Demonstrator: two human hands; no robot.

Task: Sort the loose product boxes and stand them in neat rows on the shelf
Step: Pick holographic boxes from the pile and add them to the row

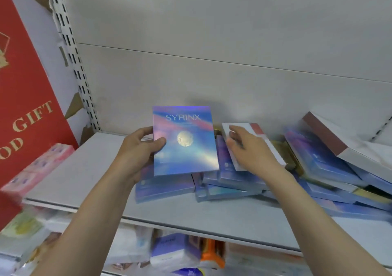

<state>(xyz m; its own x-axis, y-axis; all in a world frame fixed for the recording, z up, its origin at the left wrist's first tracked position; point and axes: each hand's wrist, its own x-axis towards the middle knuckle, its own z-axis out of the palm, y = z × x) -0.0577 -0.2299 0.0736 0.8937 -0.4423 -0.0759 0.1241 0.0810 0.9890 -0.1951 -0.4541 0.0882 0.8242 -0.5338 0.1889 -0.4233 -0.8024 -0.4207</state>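
both bare forearms reach up and forward from the bottom of the view toward a pale grey metal shelf (89, 182). the left hand (135, 152) is turned palm inward and holds a flat iridescent blue-and-pink box printed "syrinx" with a round silver emblem (184, 142) upright by its left edge: the thumb lies across the front face near the lower left, and the other fingers wrap behind it, so the fingers are closed on the box. the box faces the camera, nearly vertical, above the left end of the loose boxes.

the right hand (252, 150) is stretched out palm down, wrist slightly bent, its fingers spread and lightly curled over a flat white box with a dull red band (257, 132) that lies tilted on top of the heap; the fingertips are blurred, and whether they grip it or only rest on it cannot be told.

beneath both hands a jumbled pile of similar blue holographic boxes (233, 182) lies flat and overlapping on the shelf, spreading to the right, where a larger white and maroon box (347, 144) leans across them. a tall red gift box with gold lettering (23, 97) stands at the far left, with a pink packet (40, 165) beside its base.
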